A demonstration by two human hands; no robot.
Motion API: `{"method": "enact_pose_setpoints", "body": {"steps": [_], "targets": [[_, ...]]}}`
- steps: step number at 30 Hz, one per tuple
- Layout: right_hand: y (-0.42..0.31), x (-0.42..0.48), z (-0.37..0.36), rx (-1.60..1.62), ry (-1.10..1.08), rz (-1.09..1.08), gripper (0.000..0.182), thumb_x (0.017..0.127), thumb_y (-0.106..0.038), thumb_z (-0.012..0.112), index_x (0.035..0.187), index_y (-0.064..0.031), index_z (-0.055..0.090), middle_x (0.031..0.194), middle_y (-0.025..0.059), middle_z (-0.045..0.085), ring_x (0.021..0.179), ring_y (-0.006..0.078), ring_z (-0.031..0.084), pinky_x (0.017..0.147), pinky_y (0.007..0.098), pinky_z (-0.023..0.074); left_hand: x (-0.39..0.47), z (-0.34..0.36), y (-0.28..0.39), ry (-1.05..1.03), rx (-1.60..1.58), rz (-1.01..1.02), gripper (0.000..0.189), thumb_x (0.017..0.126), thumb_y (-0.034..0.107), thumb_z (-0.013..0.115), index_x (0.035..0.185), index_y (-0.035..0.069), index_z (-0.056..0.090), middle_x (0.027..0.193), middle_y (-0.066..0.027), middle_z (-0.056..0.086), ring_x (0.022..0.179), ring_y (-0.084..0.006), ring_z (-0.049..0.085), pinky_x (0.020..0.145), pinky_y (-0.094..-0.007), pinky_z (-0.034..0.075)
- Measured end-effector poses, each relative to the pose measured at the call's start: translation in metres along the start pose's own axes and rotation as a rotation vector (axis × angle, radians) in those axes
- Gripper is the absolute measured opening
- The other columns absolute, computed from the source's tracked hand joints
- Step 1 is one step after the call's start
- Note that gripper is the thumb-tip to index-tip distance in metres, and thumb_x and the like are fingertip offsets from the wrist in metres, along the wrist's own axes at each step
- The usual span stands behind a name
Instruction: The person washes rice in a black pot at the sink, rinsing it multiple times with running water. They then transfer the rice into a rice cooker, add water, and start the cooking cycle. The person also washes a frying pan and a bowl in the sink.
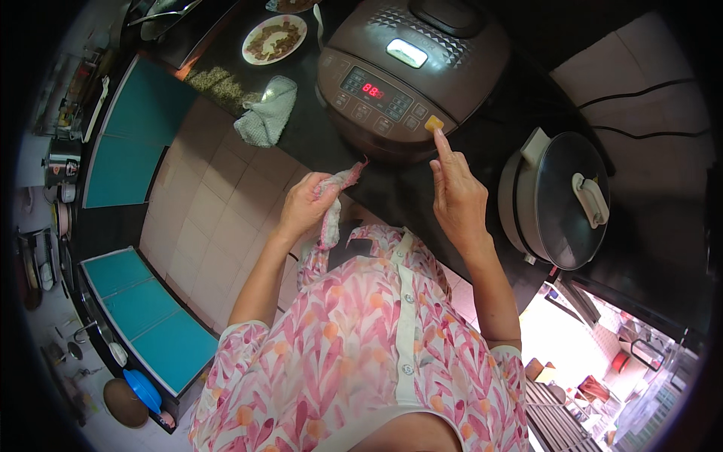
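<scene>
A brown electric rice cooker [415,68] stands on the dark countertop, its panel showing red lit digits. The index finger of my right hand [460,195] points at the orange button [434,123] at the panel's right corner, its tip at the button's lower edge. Whether it presses cannot be told. That hand holds nothing, and its thumb stands off to the side. Bunched in my left hand [305,203] is a pink and white cloth [332,217], with one end sticking out toward the cooker and the rest hanging down.
A pale grey-green cloth [268,113] lies at the counter's edge. Behind it sits a plate of chopped brown food [275,39]. An electric pot with a glass lid [565,198] stands at right. Teal cabinet doors [141,101] and the tiled floor [209,198] are at left.
</scene>
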State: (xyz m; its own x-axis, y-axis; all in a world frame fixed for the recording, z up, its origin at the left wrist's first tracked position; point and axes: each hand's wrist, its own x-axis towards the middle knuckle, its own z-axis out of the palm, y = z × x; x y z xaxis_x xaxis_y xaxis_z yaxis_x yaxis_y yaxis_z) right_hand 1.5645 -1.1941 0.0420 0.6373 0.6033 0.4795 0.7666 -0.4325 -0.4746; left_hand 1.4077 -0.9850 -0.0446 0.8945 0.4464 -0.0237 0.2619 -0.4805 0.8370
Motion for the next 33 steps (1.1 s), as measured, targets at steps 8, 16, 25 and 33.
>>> {"method": "enact_pose_setpoints", "body": {"steps": [8,16,25,33], "targets": [[-0.005,0.001,0.002,-0.092,-0.010,0.048,0.047,0.083,-0.005,0.059,0.128,-0.0074,0.047,0.074,0.0079,0.051,0.060,0.0238,0.055,0.053,0.0344,0.0456,0.017,-0.009,-0.002,-0.076,0.016,0.051,0.029,0.083,0.026,0.060,0.098,0.001,0.060,0.083,-0.0114,0.061,0.073,-0.0194,0.060,0.067,-0.0295,0.046],[-0.011,0.010,0.007,-0.206,0.018,0.033,0.040,0.084,-0.006,0.058,0.123,-0.0069,0.050,0.074,0.0083,0.053,0.059,0.0231,0.056,0.052,0.0334,0.0454,0.026,-0.019,-0.011,-0.093,0.040,0.081,0.031,0.082,0.027,0.060,0.099,0.001,0.059,0.088,-0.0143,0.061,0.079,-0.0256,0.061,0.070,-0.0317,0.047],[-0.030,0.024,0.008,-0.393,0.022,-0.018,0.034,0.083,-0.011,0.060,0.116,-0.0042,0.053,0.073,0.0078,0.058,0.052,0.0210,0.055,0.047,0.0309,0.0427,0.030,-0.024,-0.013,-0.118,0.035,0.041,0.034,0.082,0.031,0.060,0.100,0.002,0.059,0.090,-0.0150,0.061,0.082,-0.0282,0.062,0.071,-0.0333,0.047],[-0.065,0.040,0.046,-0.380,-0.119,-0.147,0.038,0.083,-0.017,0.059,0.119,-0.0034,0.051,0.064,0.0041,0.052,0.046,0.0168,0.053,0.045,0.0282,0.0405,0.029,-0.030,-0.025,-0.115,0.039,0.035,0.033,0.082,0.030,0.061,0.101,0.003,0.060,0.092,-0.0141,0.061,0.083,-0.0282,0.062,0.072,-0.0339,0.048]]}}
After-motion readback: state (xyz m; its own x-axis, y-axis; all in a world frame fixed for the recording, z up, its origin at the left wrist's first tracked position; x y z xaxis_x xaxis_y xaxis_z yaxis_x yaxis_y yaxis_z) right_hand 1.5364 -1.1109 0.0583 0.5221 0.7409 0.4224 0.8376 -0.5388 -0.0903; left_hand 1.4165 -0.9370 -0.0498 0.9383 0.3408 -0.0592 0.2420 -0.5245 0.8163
